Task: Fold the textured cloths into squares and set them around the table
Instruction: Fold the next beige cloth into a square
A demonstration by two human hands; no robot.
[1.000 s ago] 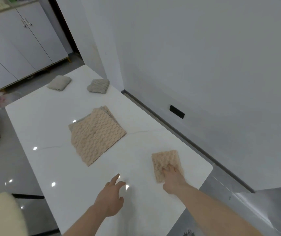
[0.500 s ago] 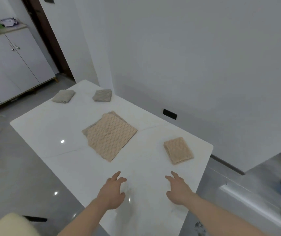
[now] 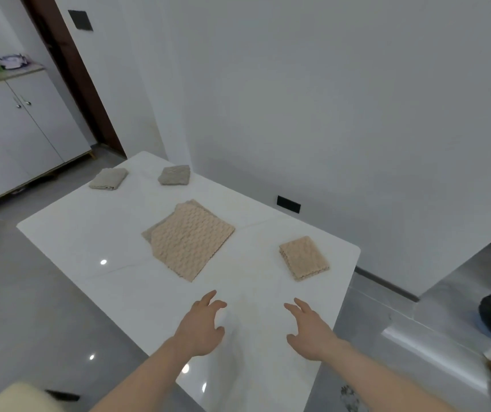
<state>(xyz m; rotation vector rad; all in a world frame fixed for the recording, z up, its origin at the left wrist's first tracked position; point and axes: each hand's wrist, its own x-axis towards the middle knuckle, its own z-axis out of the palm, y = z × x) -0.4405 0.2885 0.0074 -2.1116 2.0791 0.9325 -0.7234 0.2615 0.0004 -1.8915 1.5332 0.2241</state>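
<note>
On the white table (image 3: 95, 233):
Hands: left hand (image 3: 201, 328) and right hand (image 3: 309, 331) hover, fingers relaxed, holding nothing.
Folded beige cloth (image 3: 303, 258): near right hand.

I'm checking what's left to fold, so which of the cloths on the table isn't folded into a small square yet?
The large beige cloth in the middle of the table, lying flat over a grey one. The other three are small folded squares.
</note>
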